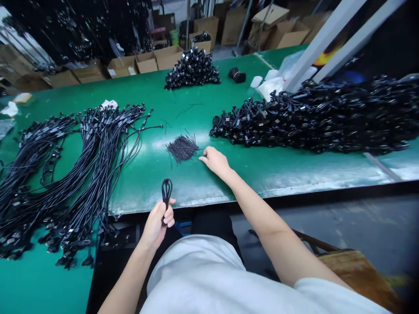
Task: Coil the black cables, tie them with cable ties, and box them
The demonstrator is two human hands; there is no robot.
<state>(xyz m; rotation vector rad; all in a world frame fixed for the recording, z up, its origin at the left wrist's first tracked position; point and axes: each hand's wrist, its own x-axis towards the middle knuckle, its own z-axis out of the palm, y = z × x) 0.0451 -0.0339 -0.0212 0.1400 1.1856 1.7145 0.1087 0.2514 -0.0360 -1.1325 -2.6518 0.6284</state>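
My left hand is closed around a black cable folded into a small looped bundle, its loops standing up above the fist in front of the table's near edge. Over the green table, my right hand has its thumb and fingers drawn together just right of a pile of short black twist ties. A thin dark strand runs from the pile's side to these fingertips, looking like one twist tie in a pinch. Several loose ties lie behind the pile.
Long loose cables lie in bunches at left, hanging over the table's edge. A long heap of bundled cables fills the right side. Another cable heap and a banded black bundle sit at the back. Cardboard boxes stand beyond.
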